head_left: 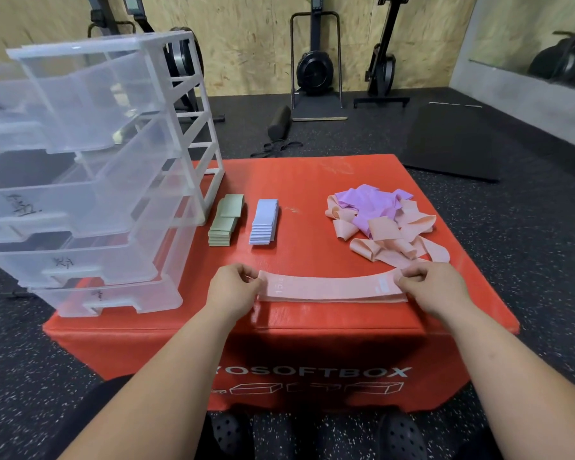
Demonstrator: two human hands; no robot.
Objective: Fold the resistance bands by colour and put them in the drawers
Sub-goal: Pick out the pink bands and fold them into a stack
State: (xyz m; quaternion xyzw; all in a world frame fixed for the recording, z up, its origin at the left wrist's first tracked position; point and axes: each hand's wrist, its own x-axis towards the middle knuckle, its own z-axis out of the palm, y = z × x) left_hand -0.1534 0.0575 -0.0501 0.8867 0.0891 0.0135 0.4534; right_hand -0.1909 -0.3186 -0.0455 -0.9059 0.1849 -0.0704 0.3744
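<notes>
While our left hand (236,290) and right hand (435,287) pinch the ends of the pink band (332,288), lying flat on the worktop (312,180) between the fingers (251,277), we should bring one end onto the other, edges flush; the layers seem aligned, though blurred.

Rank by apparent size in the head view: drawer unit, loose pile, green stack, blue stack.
1. Drawer unit
2. Loose pile
3. Green stack and blue stack: look alike, so not ranked.
</notes>
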